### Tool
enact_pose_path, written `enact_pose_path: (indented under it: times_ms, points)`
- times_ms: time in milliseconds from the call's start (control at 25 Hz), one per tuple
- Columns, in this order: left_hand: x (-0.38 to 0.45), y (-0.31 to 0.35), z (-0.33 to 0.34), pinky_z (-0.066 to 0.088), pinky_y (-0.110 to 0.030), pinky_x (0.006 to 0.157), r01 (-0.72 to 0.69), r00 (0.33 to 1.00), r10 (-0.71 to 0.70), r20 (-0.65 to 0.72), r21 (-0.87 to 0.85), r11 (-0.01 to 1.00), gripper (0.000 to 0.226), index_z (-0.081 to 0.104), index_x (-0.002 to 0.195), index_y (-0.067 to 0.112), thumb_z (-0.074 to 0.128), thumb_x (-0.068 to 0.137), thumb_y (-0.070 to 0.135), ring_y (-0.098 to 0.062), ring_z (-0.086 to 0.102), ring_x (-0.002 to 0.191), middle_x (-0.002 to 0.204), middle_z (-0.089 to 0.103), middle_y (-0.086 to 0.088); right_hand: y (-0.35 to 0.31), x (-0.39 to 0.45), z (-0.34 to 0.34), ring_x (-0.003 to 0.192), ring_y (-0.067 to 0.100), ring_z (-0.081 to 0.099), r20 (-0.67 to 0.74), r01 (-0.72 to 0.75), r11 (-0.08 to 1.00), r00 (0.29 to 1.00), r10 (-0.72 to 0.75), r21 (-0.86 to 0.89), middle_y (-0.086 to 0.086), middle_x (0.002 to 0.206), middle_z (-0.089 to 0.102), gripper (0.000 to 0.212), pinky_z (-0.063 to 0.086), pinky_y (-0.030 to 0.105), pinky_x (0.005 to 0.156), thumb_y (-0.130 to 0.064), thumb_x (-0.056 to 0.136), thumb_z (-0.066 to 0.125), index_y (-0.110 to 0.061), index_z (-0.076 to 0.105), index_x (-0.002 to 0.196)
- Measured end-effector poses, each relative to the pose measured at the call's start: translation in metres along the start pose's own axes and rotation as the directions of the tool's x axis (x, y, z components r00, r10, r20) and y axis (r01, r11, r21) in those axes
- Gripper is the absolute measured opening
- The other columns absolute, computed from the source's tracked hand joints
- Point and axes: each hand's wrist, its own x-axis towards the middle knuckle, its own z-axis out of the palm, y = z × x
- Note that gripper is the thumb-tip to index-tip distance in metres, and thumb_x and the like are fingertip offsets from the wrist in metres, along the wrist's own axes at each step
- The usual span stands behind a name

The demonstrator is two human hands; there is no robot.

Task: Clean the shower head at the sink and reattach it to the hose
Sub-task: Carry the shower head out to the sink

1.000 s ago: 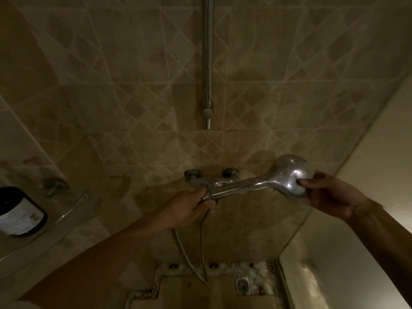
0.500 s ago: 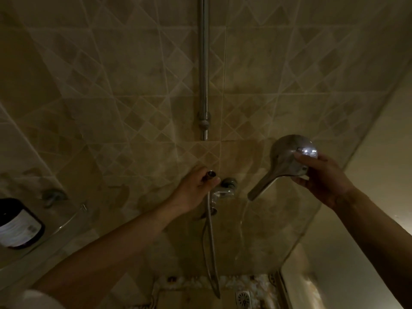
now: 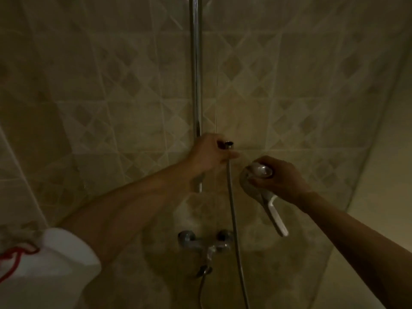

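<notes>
1. The frame is dim and soft with blur, so fine detail on the metal parts is hard to read.
2. The riser rail (image 3: 196,70) runs off the top edge at 12 o'clock; its lower stretch passes behind the left hand (image 3: 209,155) and only a short end shows again below the wrist.
3. The hose (image 3: 233,210) drops from the left hand toward 6 o'clock and leaves the frame at the bottom edge. A second run of it hangs from under the mixer tap (image 3: 206,241) and is also cut off at the bottom.
4. The spray face of the shower head (image 3: 259,172) is mostly covered by the right hand's fingers, and whether its nozzles are clean cannot be made out.
5. A white sleeve (image 3: 60,259) with a red cord fills the 8 o'clock corner and is cut by the left edge.
6. The left hand pinches the free end of the hose just below its dark nut (image 3: 228,143), thumb pointing toward 3 o'clock; the nut's opening faces up.
7. The right hand (image 3: 281,177) grips the round bowl of the shower head, fingers curled over the top, thumb beneath.
8. The shower head sits at 4 o'clock from the hose nut, near it but not touching. Its handle (image 3: 275,216) points down toward 5 o'clock, away from the nut, with the pale end free in the air.
9. Both hands are above the tap, in front of the tiled wall (image 3: 111,97).
</notes>
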Motion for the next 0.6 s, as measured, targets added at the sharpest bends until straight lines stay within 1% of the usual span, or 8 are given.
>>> enact_pose_path:
  times_ms: [40, 80, 160, 240, 360, 440, 520, 600]
  points:
    - [0.017, 0.017, -0.008, 0.055, -0.036, 0.06, -0.034, 0.999, 0.035, -0.019, 0.048, 0.998, 0.025, 0.062, 0.065, 0.013, 0.086, 0.066, 0.021, -0.013, 0.06, 0.056, 0.06, 0.059, -0.003, -0.009, 0.013, -0.007, 0.092, 0.006, 0.061, 0.046, 0.056, 0.995, 0.998, -0.053, -0.083, -0.014, 0.105, 0.067, 0.043, 0.044, 0.022, 0.076, -0.033, 0.078, 0.079, -0.031, 0.065, 0.118]
    - [0.033, 0.035, -0.017, 0.056, -0.032, 0.058, -0.063, 0.997, 0.066, -0.029, 0.093, 0.994, 0.027, 0.059, 0.064, 0.016, 0.086, 0.066, 0.022, -0.01, 0.06, 0.054, 0.06, 0.059, 0.0, -0.019, 0.025, -0.014, 0.098, 0.008, 0.062, 0.077, 0.112, 0.984, 0.992, -0.102, -0.139, -0.011, 0.111, 0.067, 0.051, 0.045, 0.023, 0.08, -0.033, 0.079, 0.078, -0.031, 0.061, 0.127]
    - [0.063, 0.075, -0.035, 0.049, -0.019, 0.05, -0.135, 0.989, 0.143, -0.029, 0.189, 0.973, 0.023, 0.061, 0.071, 0.016, 0.083, 0.07, 0.022, 0.0, 0.059, 0.051, 0.063, 0.061, 0.004, -0.038, 0.051, -0.031, 0.108, 0.015, 0.063, 0.105, 0.185, 0.957, 0.981, -0.165, -0.225, -0.006, 0.124, 0.067, 0.069, 0.049, 0.03, 0.089, -0.033, 0.08, 0.077, -0.035, 0.047, 0.142]
    - [0.088, 0.117, -0.056, 0.05, -0.021, 0.059, -0.211, 0.969, 0.238, -0.065, 0.284, 0.935, 0.022, 0.065, 0.086, 0.012, 0.079, 0.075, 0.025, -0.005, 0.065, 0.063, 0.075, 0.067, 0.001, -0.057, 0.074, -0.054, 0.109, 0.017, 0.063, 0.079, 0.225, 0.934, 0.974, -0.211, -0.278, -0.006, 0.13, 0.064, 0.083, 0.05, 0.034, 0.093, -0.032, 0.082, 0.076, -0.039, 0.03, 0.15]
    - [0.123, 0.18, -0.091, 0.058, -0.035, 0.074, -0.294, 0.914, 0.376, -0.155, 0.386, 0.874, 0.027, 0.067, 0.094, 0.009, 0.077, 0.076, 0.026, -0.015, 0.069, 0.076, 0.086, 0.07, -0.005, -0.083, 0.103, -0.093, 0.086, 0.015, 0.065, -0.022, 0.25, 0.907, 0.962, -0.273, -0.34, -0.002, 0.114, 0.069, 0.092, 0.055, 0.036, 0.081, -0.033, 0.084, 0.073, -0.05, 0.012, 0.151]
    - [0.141, 0.215, -0.112, 0.058, -0.039, 0.077, -0.327, 0.866, 0.448, -0.223, 0.425, 0.844, 0.031, 0.067, 0.093, 0.005, 0.079, 0.073, 0.026, -0.02, 0.07, 0.079, 0.088, 0.07, -0.01, -0.1, 0.12, -0.112, 0.082, 0.019, 0.063, -0.024, 0.229, 0.855, 0.963, -0.27, -0.466, 0.002, 0.102, 0.069, 0.096, 0.055, 0.038, 0.075, -0.036, 0.085, 0.071, -0.052, 0.003, 0.151]
    - [0.157, 0.245, -0.126, 0.056, -0.04, 0.08, -0.337, 0.815, 0.515, -0.266, 0.505, 0.795, 0.036, 0.065, 0.097, 0.006, 0.079, 0.071, 0.027, -0.024, 0.067, 0.088, 0.096, 0.068, -0.011, -0.118, 0.137, -0.124, 0.077, 0.018, 0.057, -0.024, 0.203, 0.798, 0.964, -0.263, -0.568, 0.0, 0.092, 0.062, 0.099, 0.049, 0.033, 0.067, -0.036, 0.086, 0.069, -0.05, -0.004, 0.152]
    - [0.17, 0.265, -0.139, 0.055, -0.034, 0.081, -0.334, 0.777, 0.563, -0.282, 0.573, 0.748, 0.034, 0.065, 0.098, 0.007, 0.078, 0.073, 0.026, -0.021, 0.066, 0.09, 0.098, 0.068, -0.008, -0.137, 0.155, -0.138, 0.075, 0.016, 0.05, -0.049, 0.201, 0.783, 0.958, -0.283, -0.588, 0.001, 0.09, 0.059, 0.099, 0.043, 0.031, 0.064, -0.034, 0.087, 0.068, -0.048, -0.006, 0.152]
